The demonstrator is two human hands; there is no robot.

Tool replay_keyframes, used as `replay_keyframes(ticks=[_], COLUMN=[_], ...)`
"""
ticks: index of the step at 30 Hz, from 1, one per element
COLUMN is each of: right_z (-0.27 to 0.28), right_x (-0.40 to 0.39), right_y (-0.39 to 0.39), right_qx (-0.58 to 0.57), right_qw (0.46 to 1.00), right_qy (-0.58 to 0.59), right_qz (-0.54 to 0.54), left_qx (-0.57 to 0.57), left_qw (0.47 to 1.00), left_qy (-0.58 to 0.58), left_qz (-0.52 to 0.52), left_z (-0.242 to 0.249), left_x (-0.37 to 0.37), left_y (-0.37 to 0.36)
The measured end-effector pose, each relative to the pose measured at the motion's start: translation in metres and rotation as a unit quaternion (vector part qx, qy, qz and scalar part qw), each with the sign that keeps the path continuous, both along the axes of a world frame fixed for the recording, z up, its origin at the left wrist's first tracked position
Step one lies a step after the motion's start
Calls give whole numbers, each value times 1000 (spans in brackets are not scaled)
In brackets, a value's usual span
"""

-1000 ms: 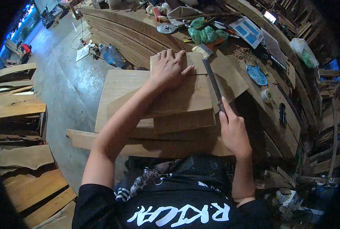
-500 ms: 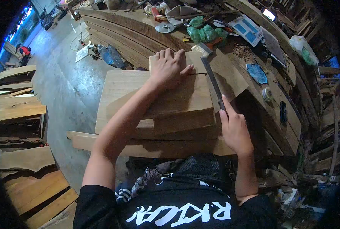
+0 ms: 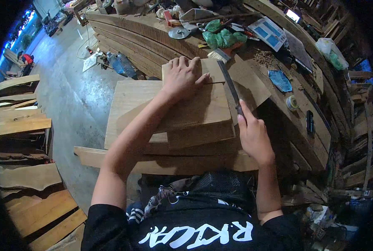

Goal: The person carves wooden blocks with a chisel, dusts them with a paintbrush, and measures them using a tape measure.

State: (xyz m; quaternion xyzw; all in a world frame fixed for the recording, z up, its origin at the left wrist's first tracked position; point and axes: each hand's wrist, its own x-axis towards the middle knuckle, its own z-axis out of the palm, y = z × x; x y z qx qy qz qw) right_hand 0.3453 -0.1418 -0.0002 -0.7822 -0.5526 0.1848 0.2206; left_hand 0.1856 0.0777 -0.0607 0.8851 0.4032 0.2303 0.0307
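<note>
My left hand (image 3: 181,79) presses on a small pale wooden board (image 3: 213,69), its fingers curling over the far edge and its thumb out to the right. That board lies on top of a larger wooden block (image 3: 203,113), which rests on more flat boards (image 3: 128,94). In my right hand (image 3: 255,136) is a long, dark, flat file (image 3: 228,81), the index finger stretched along it. The file runs along the right end of the small board, its tip pointing away from me. My fingers hide part of its handle.
Behind the boards lie a brush (image 3: 220,55), green plastic bags (image 3: 224,38) and a metal disc (image 3: 179,33). A tape roll (image 3: 292,103) and blue scrap (image 3: 280,80) are at the right. Planks (image 3: 31,209) line the left floor; a person in red (image 3: 27,58) is far off.
The file and my right hand have slid slightly away from me along the board's end. My left hand keeps its place on the board. The whole view has shifted a little.
</note>
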Motion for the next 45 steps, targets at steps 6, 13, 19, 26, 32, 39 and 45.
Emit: replay_keyframes(ticks=[6, 13, 19, 26, 32, 39, 45], right_z=[-15, -27, -33, -37, -43, -41, -41], right_x=[20, 26, 31, 20, 20, 13, 10], right_y=[21, -23, -33, -31, -28, -25, -21], right_qx=[-2, -22, 61, 158, 171, 173, 177], right_qw=[1000, 986, 964, 923, 914, 907, 917], right_qy=[1, 158, 240, 342, 363, 378, 354], right_qz=[14, -54, -93, -80, -67, -65, -57], left_qx=[22, -3, -5, -7, -55, -14, -21], left_qw=[1000, 1000, 999, 999, 997, 1000, 1000], left_qy=[-2, 7, 21, 38, 39, 23, 22], left_qz=[5, -4, -36, -17, -26, -14, 5], left_z=[-4, 0, 7, 7, 20, 9, 8], left_x=[1, 0, -1, 2, 0, -6, -9], left_y=[2, -1, -9, -36, -56, -74, -96])
